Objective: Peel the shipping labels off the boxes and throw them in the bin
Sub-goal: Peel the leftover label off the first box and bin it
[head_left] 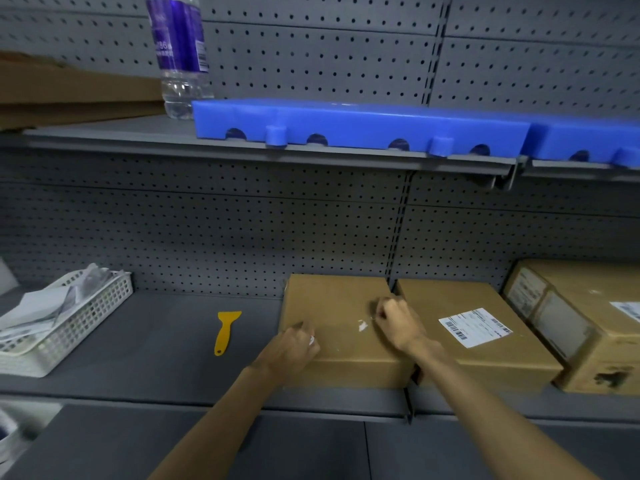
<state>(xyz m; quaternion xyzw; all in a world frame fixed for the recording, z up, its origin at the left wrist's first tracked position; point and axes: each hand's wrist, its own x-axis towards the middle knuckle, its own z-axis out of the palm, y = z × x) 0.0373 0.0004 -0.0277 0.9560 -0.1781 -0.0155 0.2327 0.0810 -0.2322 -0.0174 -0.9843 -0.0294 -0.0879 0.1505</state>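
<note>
Left box (343, 323): top nearly bare; one white label scrap (362, 326) remained.
Middle box (474, 336): shipping label (475, 327) intact; right box (585, 320) also labelled.
Left hand (294, 344): at the box's left edge, pinching a white bit.
Right hand (394, 318): fingers curled over the top, beside the scrap; contents unclear.
Bin: white basket (86, 327), probably.

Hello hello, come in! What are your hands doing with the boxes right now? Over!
Left hand pinching a white scrap; right hand picking residue off the left box. Middle box's label still on. Scraper lies unused.
</note>
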